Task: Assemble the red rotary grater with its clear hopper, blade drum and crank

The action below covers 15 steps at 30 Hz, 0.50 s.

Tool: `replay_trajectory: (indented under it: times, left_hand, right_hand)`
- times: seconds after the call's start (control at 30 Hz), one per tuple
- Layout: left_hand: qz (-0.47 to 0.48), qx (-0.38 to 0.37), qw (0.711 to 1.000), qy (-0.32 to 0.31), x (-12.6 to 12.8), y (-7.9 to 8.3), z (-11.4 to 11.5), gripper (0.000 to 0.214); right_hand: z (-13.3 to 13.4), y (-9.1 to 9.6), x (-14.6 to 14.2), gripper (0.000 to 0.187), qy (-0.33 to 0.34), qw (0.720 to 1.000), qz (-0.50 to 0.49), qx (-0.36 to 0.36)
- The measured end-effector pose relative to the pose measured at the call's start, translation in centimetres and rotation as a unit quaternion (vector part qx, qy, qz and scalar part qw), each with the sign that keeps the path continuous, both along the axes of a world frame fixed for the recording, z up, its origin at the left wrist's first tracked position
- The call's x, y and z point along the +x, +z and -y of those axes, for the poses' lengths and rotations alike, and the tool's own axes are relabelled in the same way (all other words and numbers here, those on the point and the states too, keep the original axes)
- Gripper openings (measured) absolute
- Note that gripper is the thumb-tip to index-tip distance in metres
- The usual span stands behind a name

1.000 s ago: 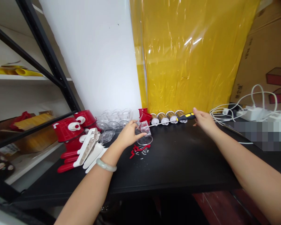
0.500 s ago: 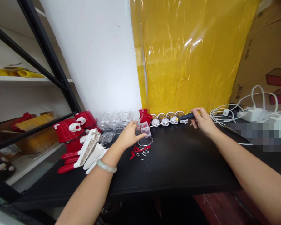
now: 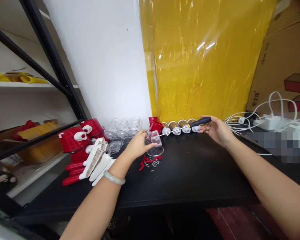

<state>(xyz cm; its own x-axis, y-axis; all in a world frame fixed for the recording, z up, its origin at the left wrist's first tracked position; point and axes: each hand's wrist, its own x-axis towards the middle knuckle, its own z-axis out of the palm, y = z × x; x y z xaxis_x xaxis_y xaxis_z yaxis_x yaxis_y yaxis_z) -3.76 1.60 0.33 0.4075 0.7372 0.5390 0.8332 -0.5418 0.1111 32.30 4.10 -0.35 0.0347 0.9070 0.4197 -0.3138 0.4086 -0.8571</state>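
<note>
My left hand grips a clear plastic part on the black table, its thumb and fingers closed around the left side. In my right hand lies a screwdriver with a dark handle and yellow collar, its fingers loosely bent about the handle. The long shaft slants down leftward, and its tip meets the clear part; whether it sits on a screw is too small to tell. Just in front lie small red pieces and several screws.
Several perforated drums with white ends line the back beside a red funnel-like part. Clear cups, red housings and white arms with red handles stand left. White cables lie right, and a black shelf frame rises left.
The screwdriver's handle has tilted up slightly, and my right hand's fingers have shifted from its end to lie around and beneath it. My left hand stays on the clear part.
</note>
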Motion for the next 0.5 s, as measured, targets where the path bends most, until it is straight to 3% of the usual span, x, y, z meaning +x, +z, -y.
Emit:
replay_trajectory:
  times: [0.1, 0.2, 0.3, 0.5]
  left_hand:
    - [0.004, -0.002, 1.0, -0.003, -0.1, -0.1, -0.1, 0.045]
    - [0.006, -0.001, 1.0, -0.004, -0.1, -0.2, -0.2, 0.045]
    - [0.007, -0.001, 1.0, -0.003, -0.1, -0.2, -0.2, 0.044]
    - [0.01, -0.005, 1.0, -0.004, 0.1, 0.0, 0.1, 0.043]
  right_hand:
    - [-0.1, -0.2, 0.2, 0.024, -0.025, 0.999, 0.03, 0.007]
    - [-0.4, -0.6, 0.6, 0.037, -0.108, 0.988, 0.109, -0.008]
    - [-0.8, -0.9, 1.0, 0.049, -0.197, 0.959, 0.2, -0.027]
    - [-0.4, -1.0, 0.8, 0.04, -0.217, 0.947, 0.234, 0.026]
